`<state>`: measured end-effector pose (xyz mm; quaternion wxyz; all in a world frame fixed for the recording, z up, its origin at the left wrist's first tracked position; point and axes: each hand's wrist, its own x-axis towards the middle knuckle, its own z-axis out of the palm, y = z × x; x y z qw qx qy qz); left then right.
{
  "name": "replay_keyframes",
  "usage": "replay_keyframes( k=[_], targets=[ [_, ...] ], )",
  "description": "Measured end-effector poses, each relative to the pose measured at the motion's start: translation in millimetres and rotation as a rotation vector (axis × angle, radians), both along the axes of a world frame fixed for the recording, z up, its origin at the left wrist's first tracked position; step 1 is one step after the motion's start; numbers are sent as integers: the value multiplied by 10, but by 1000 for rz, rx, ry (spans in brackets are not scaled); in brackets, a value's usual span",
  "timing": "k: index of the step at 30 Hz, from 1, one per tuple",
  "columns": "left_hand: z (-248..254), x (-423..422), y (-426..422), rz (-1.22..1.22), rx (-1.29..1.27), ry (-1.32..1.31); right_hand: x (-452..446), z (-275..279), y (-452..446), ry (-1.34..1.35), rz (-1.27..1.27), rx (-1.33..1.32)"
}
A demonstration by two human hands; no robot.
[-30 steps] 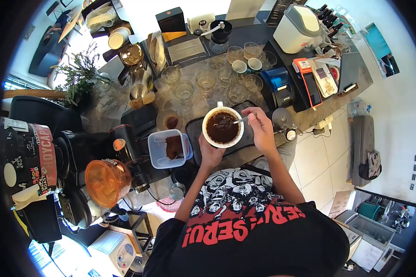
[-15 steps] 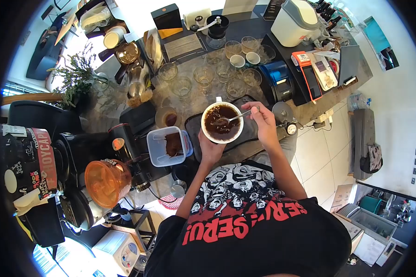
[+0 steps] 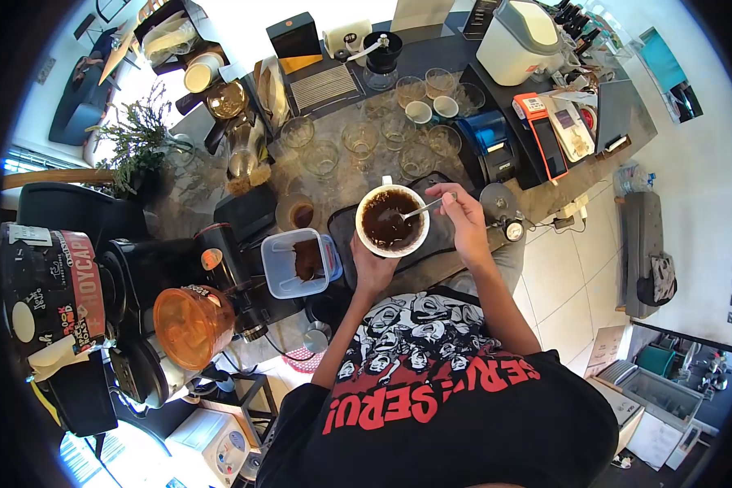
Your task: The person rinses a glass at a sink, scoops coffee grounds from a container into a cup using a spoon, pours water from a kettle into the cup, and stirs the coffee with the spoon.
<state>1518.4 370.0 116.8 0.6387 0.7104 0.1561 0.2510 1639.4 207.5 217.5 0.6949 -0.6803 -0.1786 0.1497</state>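
Observation:
My left hand (image 3: 373,271) is wrapped round the underside of a white cup (image 3: 366,236), whose handle points away from me. Dark brown coffee (image 3: 386,224) fills much of the cup, with lighter foam or bubbles on its surface. Between the fingers of my right hand (image 3: 464,215) is a metal spoon (image 3: 428,206), its bowl end dipped in the coffee. Left of the cup stands a clear plastic tub (image 3: 276,264) with brown coffee grounds (image 3: 307,259) in it. A glass (image 3: 299,213) with brown contents sits just behind the tub.
Several clear glasses (image 3: 359,140) and two small cups (image 3: 446,106) stand farther back on the counter. A dark tray or mat (image 3: 346,232) lies under the cup. To the left are a coffee grinder (image 3: 224,268) and an orange-lidded container (image 3: 189,325); a blue-black device (image 3: 488,142) stands right.
The spoon has shifted within the coffee, its dipped end now farther right and less of its bowl showing. The surface bubbles have moved. My left hand still holds the cup.

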Motion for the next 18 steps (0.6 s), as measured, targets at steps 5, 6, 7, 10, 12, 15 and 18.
replay_keyframes(
  k=[5,6,7,10,12,15,18],
  targets=[
    [99,21,-29,25,-27,-24,-41,24,16,-82,-12,26],
    [105,19,-34,27,-40,-22,-47,46,25,-100,-16,18],
    [120,17,-34,28,-53,-19,-54,75,34,-118,-21,9],
    [165,30,-26,-14,-98,-39,-70,230,36,-141,6,-57],
    [181,31,-16,-20,-91,1,-68,305,38,-214,26,-107],
    [40,12,-15,-11,-75,31,-49,394,24,-347,42,-178],
    [45,21,-9,4,-62,32,-49,431,49,-326,44,-215]
  ],
)
